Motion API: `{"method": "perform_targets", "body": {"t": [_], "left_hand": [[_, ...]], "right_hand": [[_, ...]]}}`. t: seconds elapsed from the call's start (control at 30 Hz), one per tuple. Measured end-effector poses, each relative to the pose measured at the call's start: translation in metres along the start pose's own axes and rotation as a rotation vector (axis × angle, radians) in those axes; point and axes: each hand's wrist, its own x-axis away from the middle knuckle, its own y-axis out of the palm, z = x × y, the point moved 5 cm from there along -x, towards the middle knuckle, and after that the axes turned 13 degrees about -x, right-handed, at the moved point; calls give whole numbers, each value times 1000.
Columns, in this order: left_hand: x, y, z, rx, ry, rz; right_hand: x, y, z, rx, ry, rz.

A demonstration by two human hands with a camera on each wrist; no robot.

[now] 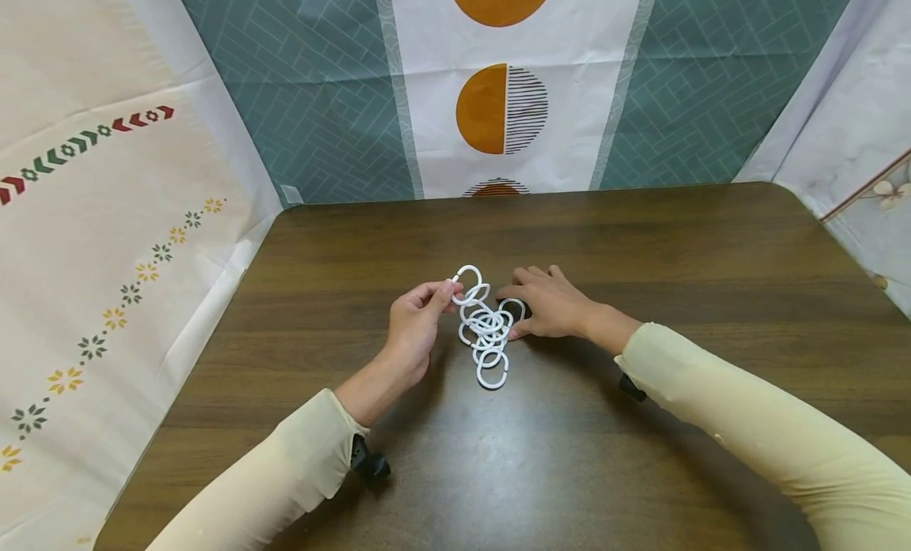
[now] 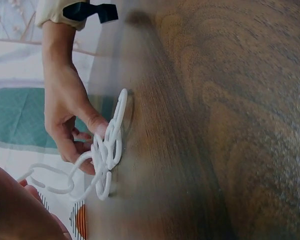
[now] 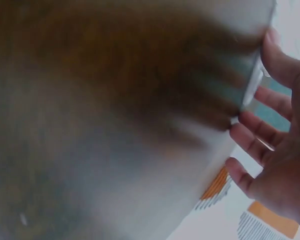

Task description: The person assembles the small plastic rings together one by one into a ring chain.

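Note:
A chain of white C-shaped plastic links (image 1: 487, 322) lies bunched on the wooden table, one link trailing towards the front. At the chain's far left end, my left hand (image 1: 414, 326) pinches a link between thumb and fingertips; that end is raised off the table in the left wrist view, where the links (image 2: 121, 107) hang across. My right hand (image 1: 551, 304) reaches in from the right, fingers spread, with its thumb and fingers around the rightmost link. In the right wrist view the right hand (image 3: 290, 145) has its fingers apart; the links are mostly hidden there.
The brown wooden table (image 1: 712, 298) has rounded far corners. Behind it hangs a teal and white patterned cloth (image 1: 320, 100), and a cream printed cloth (image 1: 92, 243) covers the left side. Black wrist devices (image 1: 368, 460) sit at both cuffs.

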Motion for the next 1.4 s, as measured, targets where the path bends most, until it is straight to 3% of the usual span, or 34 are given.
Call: {"method": "perform_targets", "body": {"t": [0.47,0.67,0.87,0.97,1.07,1.27,1.4], "left_hand": [[0,-1,-1,-3,-12,5],[0,0,0,-4,-13,-2],[0,0,0,1,-7,-10],[-1,1,0,5,-2,-11],[-1,3,-1,7,1,-17],[-2,6,-2,-3,8,-31],[-2,8,-1,-18,6,-44]], "right_hand": [[3,0,-1,-26,29,66],[6,0,-4,55,27,53],[10,0,-12,219,-74,45],[11,-3,-13,246,-129,64],[13,-10,-10,195,-135,88],[13,-38,-10,-28,-83,158],[12,-55,-17,-119,-129,232]]}}
